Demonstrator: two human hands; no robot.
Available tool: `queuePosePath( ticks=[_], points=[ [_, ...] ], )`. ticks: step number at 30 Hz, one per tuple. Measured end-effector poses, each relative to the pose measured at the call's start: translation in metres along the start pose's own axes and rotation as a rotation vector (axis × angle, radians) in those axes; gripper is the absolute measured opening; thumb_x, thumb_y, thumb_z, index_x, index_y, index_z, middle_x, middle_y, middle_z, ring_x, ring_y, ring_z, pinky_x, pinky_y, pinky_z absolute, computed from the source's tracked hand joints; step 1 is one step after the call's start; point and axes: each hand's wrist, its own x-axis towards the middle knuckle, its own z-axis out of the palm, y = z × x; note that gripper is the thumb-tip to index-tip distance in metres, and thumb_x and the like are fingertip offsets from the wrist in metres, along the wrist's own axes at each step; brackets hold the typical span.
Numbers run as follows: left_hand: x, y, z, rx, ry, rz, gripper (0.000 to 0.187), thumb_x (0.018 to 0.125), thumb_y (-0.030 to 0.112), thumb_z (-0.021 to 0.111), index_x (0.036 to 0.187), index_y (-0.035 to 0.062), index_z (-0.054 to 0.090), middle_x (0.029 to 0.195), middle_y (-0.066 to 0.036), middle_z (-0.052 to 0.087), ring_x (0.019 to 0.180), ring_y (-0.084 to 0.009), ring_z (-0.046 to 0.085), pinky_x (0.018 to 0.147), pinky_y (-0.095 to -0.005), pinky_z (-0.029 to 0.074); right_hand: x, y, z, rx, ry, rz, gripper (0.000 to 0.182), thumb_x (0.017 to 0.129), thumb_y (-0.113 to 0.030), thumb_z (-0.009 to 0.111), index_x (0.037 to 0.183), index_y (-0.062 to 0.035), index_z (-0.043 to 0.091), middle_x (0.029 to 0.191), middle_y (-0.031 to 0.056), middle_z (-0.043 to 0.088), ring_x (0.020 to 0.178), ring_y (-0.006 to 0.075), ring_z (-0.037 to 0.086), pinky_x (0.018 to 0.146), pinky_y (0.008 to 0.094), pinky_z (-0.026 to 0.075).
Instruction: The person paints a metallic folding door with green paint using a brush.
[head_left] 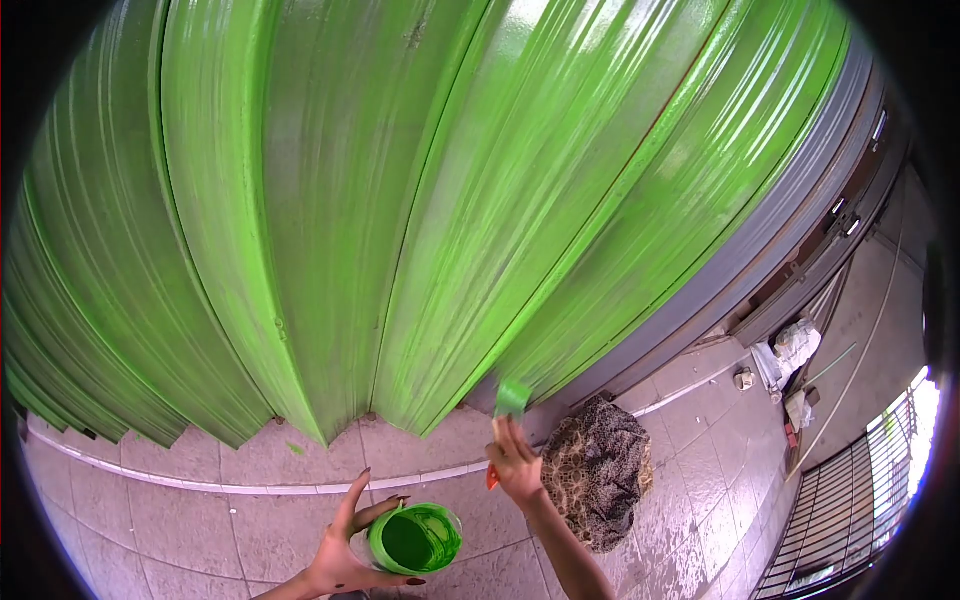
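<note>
My left hand (345,555) is wrapped round a small tub of green paint (415,538) at the bottom centre, its open top facing up. To the right of it, my right hand (515,465) grips a paintbrush (512,397) with an orange handle end. Green paint covers the bristles, which are at the lower edge of a ribbed metal shutter (480,200). Streaky green paint covers most of the shutter, while a strip at its right side is grey.
A crumpled patterned cloth (598,472) lies on the tiled floor (180,515), right of my right hand. White bags (795,350) and a small cup (743,379) sit farther right by the wall. A barred gate (840,515) stands at the lower right.
</note>
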Motion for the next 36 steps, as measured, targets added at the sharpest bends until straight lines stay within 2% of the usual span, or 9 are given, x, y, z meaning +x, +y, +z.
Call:
queuePosePath(
  ticks=[4, 5, 8, 11, 14, 19, 26, 33, 36],
  points=[
    [-0.002, -0.001, -0.001, 0.023, -0.005, 0.007, 0.138, 0.054, 0.013, 0.094, 0.151, 0.0094, -0.004, 0.131, -0.022, 0.055, 0.129, -0.0301, 0.048, 0.112, -0.0477, 0.028, -0.007, -0.003, -0.005, 0.153, -0.195, 0.037, 0.012, 0.079, -0.006, 0.064, 0.072, -0.0052, 0.055, 0.134, 0.0208, 0.050, 0.107, 0.0342, 0.064, 0.065, 0.0316, 0.063],
    [-0.002, -0.001, -0.002, 0.031, -0.005, 0.006, 0.138, 0.054, 0.013, 0.094, 0.151, 0.0094, -0.004, 0.131, -0.022, 0.055, 0.129, -0.0300, 0.048, 0.112, -0.0477, 0.028, 0.003, -0.002, -0.014, 0.155, -0.242, 0.127, 0.011, 0.077, -0.006, 0.066, 0.072, -0.0063, 0.056, 0.127, 0.0209, 0.057, 0.105, 0.0366, 0.064, 0.067, 0.0341, 0.062],
    [-0.001, 0.002, -0.002, 0.039, -0.004, -0.003, 0.138, 0.054, 0.013, 0.094, 0.151, 0.0094, -0.004, 0.131, -0.022, 0.055, 0.129, -0.0299, 0.047, 0.112, -0.0479, 0.028, 0.049, 0.015, -0.064, 0.166, 0.065, 0.264, 0.015, 0.078, -0.007, 0.067, 0.070, -0.0075, 0.054, 0.119, 0.0207, 0.062, 0.104, 0.0369, 0.065, 0.067, 0.0338, 0.063],
    [-0.001, 0.000, 0.000, 0.024, -0.012, -0.004, 0.138, 0.054, 0.013, 0.094, 0.151, 0.0093, -0.004, 0.131, -0.021, 0.055, 0.129, -0.0297, 0.047, 0.112, -0.0480, 0.028, 0.080, 0.014, -0.103, -0.031, 0.275, 0.126, 0.019, 0.083, -0.010, 0.067, 0.068, -0.0084, 0.054, 0.115, 0.0191, 0.065, 0.103, 0.0338, 0.066, 0.067, 0.0326, 0.063],
    [0.003, 0.000, 0.000, 0.020, -0.007, 0.017, 0.137, 0.054, 0.013, 0.094, 0.151, 0.0090, -0.004, 0.131, -0.021, 0.055, 0.130, -0.0296, 0.047, 0.112, -0.0482, 0.028, 0.038, 0.020, -0.048, -0.202, 0.344, 0.018, 0.019, 0.080, -0.009, 0.067, 0.066, -0.0097, 0.053, 0.120, 0.0196, 0.063, 0.103, 0.0332, 0.066, 0.073, 0.0340, 0.062],
    [0.002, -0.002, 0.006, -0.034, 0.013, 0.002, 0.135, 0.055, 0.022, 0.094, 0.150, 0.0075, 0.000, 0.131, -0.022, 0.056, 0.129, -0.0314, 0.048, 0.112, -0.0477, 0.027, 0.003, 0.001, -0.017, -0.041, 0.063, 0.061, 0.014, 0.071, -0.007, 0.066, 0.068, -0.0083, 0.052, 0.124, 0.0164, 0.060, 0.111, 0.0326, 0.062, 0.082, 0.0382, 0.059],
    [0.001, -0.002, 0.008, -0.019, 0.013, -0.007, 0.135, 0.055, 0.023, 0.095, 0.151, 0.0085, 0.001, 0.129, -0.021, 0.057, 0.128, -0.0316, 0.049, 0.112, -0.0489, 0.026, -0.050, -0.008, 0.012, 0.294, -0.281, 0.162, 0.015, 0.070, -0.003, 0.065, 0.081, -0.0106, 0.058, 0.127, 0.0165, 0.058, 0.116, 0.0290, 0.059, 0.079, 0.0354, 0.058],
    [0.000, 0.000, 0.006, -0.044, 0.029, -0.038, 0.135, 0.055, 0.024, 0.095, 0.151, 0.0106, 0.001, 0.131, -0.021, 0.056, 0.129, -0.0312, 0.048, 0.113, -0.0502, 0.023, -0.012, 0.007, -0.025, 0.081, 0.215, 0.156, 0.012, 0.069, -0.003, 0.070, 0.068, -0.0083, 0.059, 0.117, 0.0184, 0.065, 0.108, 0.0302, 0.065, 0.071, 0.0361, 0.060],
    [0.000, -0.002, 0.007, -0.042, 0.031, -0.043, 0.135, 0.055, 0.024, 0.094, 0.151, 0.0102, 0.000, 0.132, -0.021, 0.055, 0.130, -0.0314, 0.047, 0.113, -0.0501, 0.024, -0.052, -0.004, -0.003, 0.130, 0.132, 0.204, 0.014, 0.072, -0.004, 0.071, 0.067, -0.0090, 0.058, 0.119, 0.0182, 0.064, 0.103, 0.0315, 0.067, 0.065, 0.0315, 0.062]
  ],
)
